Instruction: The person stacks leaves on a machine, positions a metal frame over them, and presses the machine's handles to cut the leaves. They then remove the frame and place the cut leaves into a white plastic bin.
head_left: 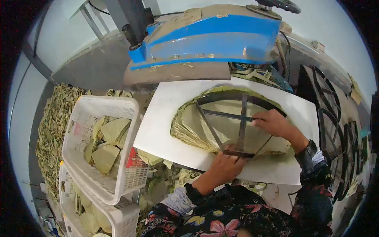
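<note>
A dark metal cutting die (242,130), shaped like a fan with crossbars inside, lies over a thick stack of pale green dried leaves (189,126). The stack rests on a white board (154,118). My right hand (274,123) is closed around the die's right side, with its fingers at the crossbar. My left hand (225,168) grips the die's near corner, its fingertips bent over the metal edge. The leaves show through the die's openings and stick out past its left and far edges.
Beyond the board stands a blue press machine (213,39). Stacked white plastic baskets (136,106) with cut leaves (106,158) stand at left, beside a heap of leaf scraps (55,138). More metal dies (329,106) lean at right. Scraps lie below the board.
</note>
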A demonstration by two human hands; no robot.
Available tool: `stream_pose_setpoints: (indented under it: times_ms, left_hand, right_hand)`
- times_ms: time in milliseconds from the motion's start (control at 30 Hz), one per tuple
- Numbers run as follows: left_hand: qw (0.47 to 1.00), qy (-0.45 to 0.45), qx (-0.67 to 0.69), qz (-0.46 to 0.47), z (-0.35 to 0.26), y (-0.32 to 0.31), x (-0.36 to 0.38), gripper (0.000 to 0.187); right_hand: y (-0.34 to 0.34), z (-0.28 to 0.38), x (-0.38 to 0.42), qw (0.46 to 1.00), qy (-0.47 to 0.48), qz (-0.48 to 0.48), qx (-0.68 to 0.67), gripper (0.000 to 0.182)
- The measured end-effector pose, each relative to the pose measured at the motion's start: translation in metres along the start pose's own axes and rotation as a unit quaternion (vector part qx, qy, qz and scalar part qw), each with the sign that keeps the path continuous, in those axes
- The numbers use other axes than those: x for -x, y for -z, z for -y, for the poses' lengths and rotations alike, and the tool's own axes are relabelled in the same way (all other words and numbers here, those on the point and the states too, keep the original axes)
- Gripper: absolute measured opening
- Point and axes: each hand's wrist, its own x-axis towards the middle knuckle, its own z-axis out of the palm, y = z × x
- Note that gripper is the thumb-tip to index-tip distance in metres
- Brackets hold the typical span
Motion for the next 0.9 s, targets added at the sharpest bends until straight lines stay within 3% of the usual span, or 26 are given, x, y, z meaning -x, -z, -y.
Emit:
stream_pose_setpoints:
  times_ms: [67,167,233,267,400,600,667,900]
  left_hand:
    - [0.997,-0.052,0.011,-0.052,-0.001,0.013,-0.010,0.030]
    - [0.999,-0.027,-0.023,0.025,-0.003,0.012,0.006,0.031]
    - [0.999,-0.028,-0.039,0.000,-0.004,0.013,0.006,0.032]
    - [0.997,-0.031,-0.060,-0.030,-0.006,0.014,0.006,0.033]
    - [0.995,-0.020,-0.097,-0.005,-0.015,0.017,0.008,0.032]
    - [0.981,0.031,-0.154,-0.115,-0.031,0.007,0.012,0.028]
    - [0.965,0.071,-0.211,-0.137,-0.037,0.006,0.014,0.029]
    - [0.981,0.030,-0.143,-0.126,-0.026,0.007,0.012,0.029]
  right_hand:
    - [0.004,0.005,-0.002,1.000,-0.002,0.007,-0.003,0.029]
    - [0.008,0.001,-0.003,1.000,0.003,0.005,-0.016,0.030]
    - [0.013,0.001,-0.005,0.999,-0.024,0.037,0.008,0.028]
    - [0.008,-0.011,-0.008,0.997,0.071,0.000,0.031,0.029]
    - [-0.001,-0.018,-0.006,0.998,0.058,-0.020,0.022,0.030]
    - [-0.004,-0.019,-0.007,1.000,0.013,0.010,-0.022,0.032]
    - [-0.010,-0.024,-0.008,0.999,0.040,-0.006,-0.003,0.032]
    - [-0.019,-0.025,-0.007,0.994,0.069,-0.015,0.079,0.030]
